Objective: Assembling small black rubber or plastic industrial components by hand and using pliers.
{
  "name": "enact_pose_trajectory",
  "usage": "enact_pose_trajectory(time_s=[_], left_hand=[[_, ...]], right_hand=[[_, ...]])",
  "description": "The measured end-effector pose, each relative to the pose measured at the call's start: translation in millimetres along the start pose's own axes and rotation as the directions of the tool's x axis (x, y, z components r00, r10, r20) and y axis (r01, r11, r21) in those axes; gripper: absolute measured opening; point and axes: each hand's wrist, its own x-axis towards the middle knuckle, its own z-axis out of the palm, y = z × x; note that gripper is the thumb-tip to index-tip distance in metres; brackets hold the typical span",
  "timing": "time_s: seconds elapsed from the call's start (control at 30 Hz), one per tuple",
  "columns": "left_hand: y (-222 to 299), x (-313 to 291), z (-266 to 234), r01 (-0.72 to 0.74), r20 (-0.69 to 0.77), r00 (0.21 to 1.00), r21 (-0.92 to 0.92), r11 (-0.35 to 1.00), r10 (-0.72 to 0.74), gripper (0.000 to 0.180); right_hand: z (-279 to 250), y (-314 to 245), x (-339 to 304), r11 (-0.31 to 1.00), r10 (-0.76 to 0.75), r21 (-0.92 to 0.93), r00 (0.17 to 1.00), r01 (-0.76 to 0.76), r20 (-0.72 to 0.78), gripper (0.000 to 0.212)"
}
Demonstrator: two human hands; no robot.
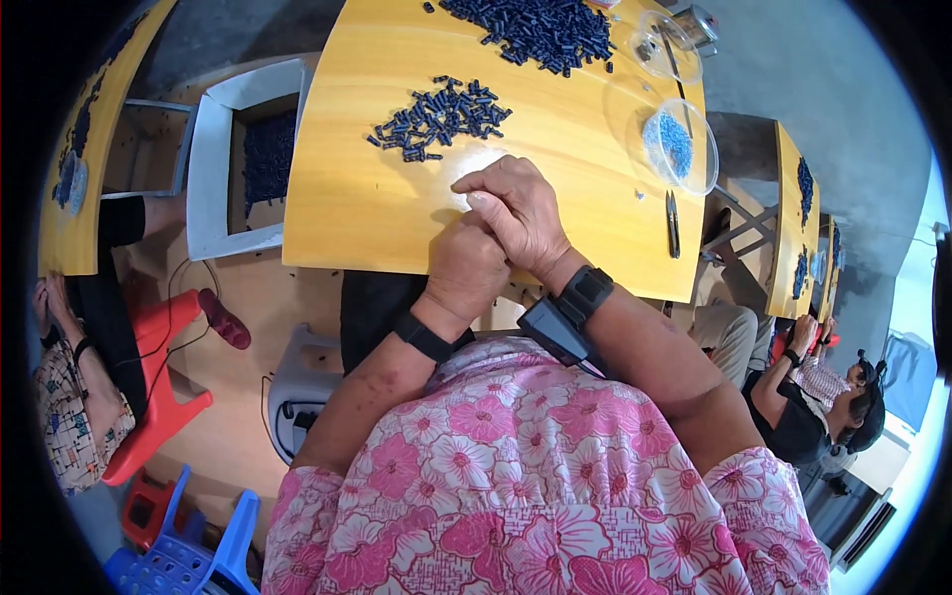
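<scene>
My right hand (521,210) rests over my left hand (468,262), and the two touch at the near edge of the yellow table (367,223). Curled into a fist, the left hand hides whatever may be in it. The right hand's fingers are bent, with thumb and index finger close together; anything between them is hidden. Just beyond the hands lies a small loose pile of short dark cylindrical parts (441,119). A larger heap of similar dark parts (540,30) spreads at the table's far side.
To the right stand a clear plastic cup with small blue pieces (676,147) and another clear container (666,48). Dark tweezers (673,226) lie near the right edge. A white-edged box (213,164) holds dark parts at left. Other people sit at tables on both sides.
</scene>
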Motion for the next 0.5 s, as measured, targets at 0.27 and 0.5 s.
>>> enact_pose_trajectory(time_s=[0.27,0.5], left_hand=[[-6,-8,4,-0.008,0.056,0.998,0.004,1.000,0.008,0.016],[7,6,-9,-0.023,0.020,0.999,-0.073,0.997,0.025,0.004]], right_hand=[[3,5,-8,1.000,-0.016,-0.024,1.000,0.016,-0.008,0.040],[-4,0,-4,0.952,0.144,0.268,0.989,-0.146,0.029,0.044]])
